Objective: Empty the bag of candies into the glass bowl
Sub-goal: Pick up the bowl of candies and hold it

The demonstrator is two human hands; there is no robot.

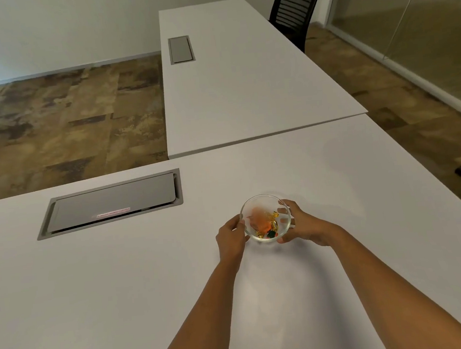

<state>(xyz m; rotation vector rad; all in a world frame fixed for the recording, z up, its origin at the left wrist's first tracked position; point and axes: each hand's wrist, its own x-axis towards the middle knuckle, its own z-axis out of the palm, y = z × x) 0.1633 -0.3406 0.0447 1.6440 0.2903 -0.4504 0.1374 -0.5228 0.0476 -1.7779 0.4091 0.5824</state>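
A small glass bowl [257, 202] sits on the white table [121, 283] in front of me. Inside it lies an orange translucent bag [259, 220] with several wrapped candies [273, 225], gold, green and red. My left hand [230, 237] grips the bowl's left side, fingers on the rim. My right hand [301, 222] cups the bowl's right side, its fingers showing through the glass. Whether the candies lie inside the bag or loose beside it is unclear.
A grey cable hatch [111, 202] is set into the table to the left of the bowl. A second white table [243, 83] with its own hatch adjoins at the back. A black chair [297, 7] stands beyond it, and a glass wall [421, 29] runs along the right.
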